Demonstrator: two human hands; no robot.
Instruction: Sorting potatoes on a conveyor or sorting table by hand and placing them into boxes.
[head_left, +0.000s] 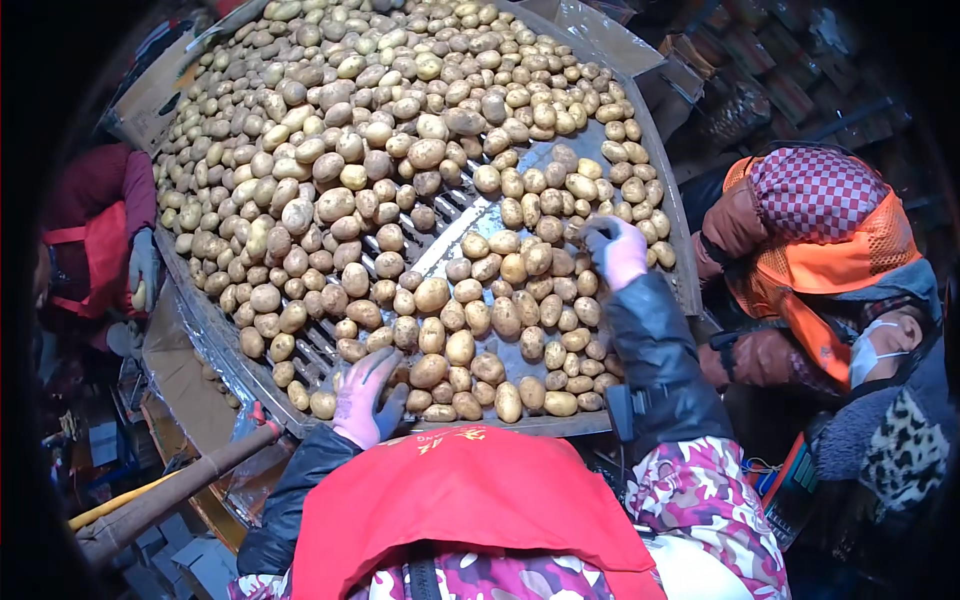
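Observation:
A broad heap of potatoes (330, 142) covers a metal sorting table in front of me. My left hand (367, 397), in a pink and grey glove, rests by the near edge. Its thumb and fingers are spread beside several potatoes, with nothing visible in them. Farther out on the right, my right hand (616, 249) reaches among loose potatoes (536, 259), its grey fingertips bent against one. Whether it grips that potato is hard to tell. Slatted bars (319, 349) show between the potatoes, right of which lies a flat metal surface (517, 367).
A raised rim (651, 127) borders the table. At the right leans a co-worker in an orange vest (832, 255). Another person's gloved hand (142, 262) holds a potato at the left. A cardboard box (184, 360) and a pole (180, 480) stand at the lower left.

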